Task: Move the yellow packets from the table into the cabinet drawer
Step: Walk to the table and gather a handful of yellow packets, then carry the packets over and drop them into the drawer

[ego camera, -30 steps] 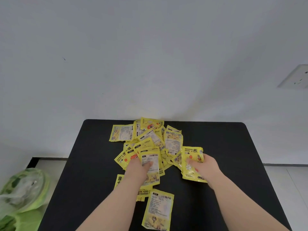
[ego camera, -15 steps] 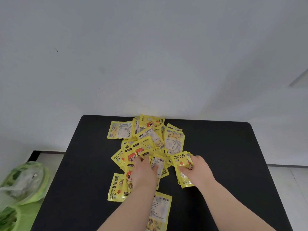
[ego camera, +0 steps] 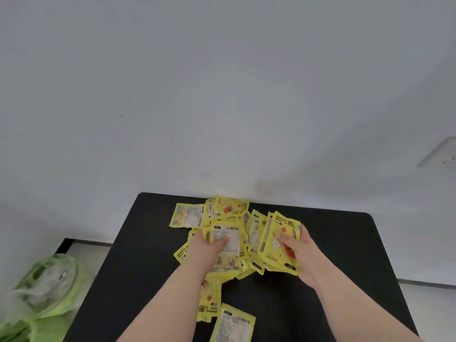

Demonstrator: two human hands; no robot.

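Several yellow packets (ego camera: pixel 190 215) lie heaped on a black table (ego camera: pixel 333 243). My left hand (ego camera: pixel 204 250) grips a bunch of packets (ego camera: pixel 228 245) from the left, thumb across a white label. My right hand (ego camera: pixel 301 253) holds another stack of packets (ego camera: pixel 278 233) tilted up off the table, thumb pressed on the front one. Two more packets lie near the front: one (ego camera: pixel 209 299) beside my left forearm, another (ego camera: pixel 234 324) at the bottom edge. No cabinet drawer is in view.
A white wall rises straight behind the table, with a socket plate (ego camera: pixel 441 154) at the right. A green plastic bag (ego camera: pixel 47 290) sits on the floor left of the table. Light floor shows on both sides.
Both hands have closed on bunches of packets and lifted them off the pile. The right hand's stack now stands tilted up, and the pile beneath has thinned.
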